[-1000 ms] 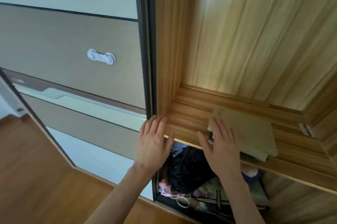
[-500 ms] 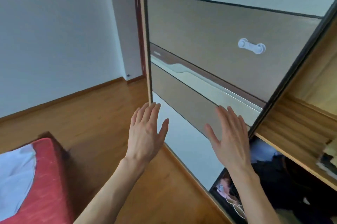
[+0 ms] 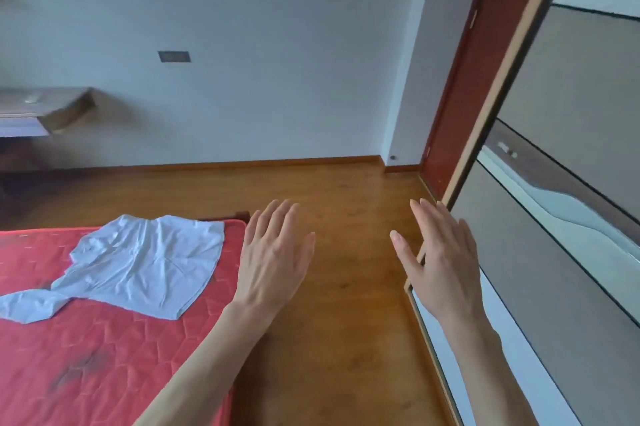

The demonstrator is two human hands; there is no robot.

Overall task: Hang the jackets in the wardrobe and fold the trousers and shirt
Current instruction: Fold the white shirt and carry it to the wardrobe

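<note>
Shirt [image 3: 138, 266], pale blue and wrinkled, lies spread flat on the red mattress [image 3: 104, 356], at about nine o'clock in the view, near the mattress corner. Both hands are raised in the air with palms facing down and hold nothing. The left hand [image 3: 273, 259] is at six o'clock, above the wooden floor [image 3: 346, 321] just beside the mattress edge; its fingers are straight and close together, the thumb apart. The right hand [image 3: 440, 259] is toward four o'clock, in front of the wardrobe sliding door [image 3: 554, 252]; its fingers are straight and slightly spread. Whether it touches the door frame, I cannot tell. A wall shelf [image 3: 45, 110] is at ten o'clock.
</note>
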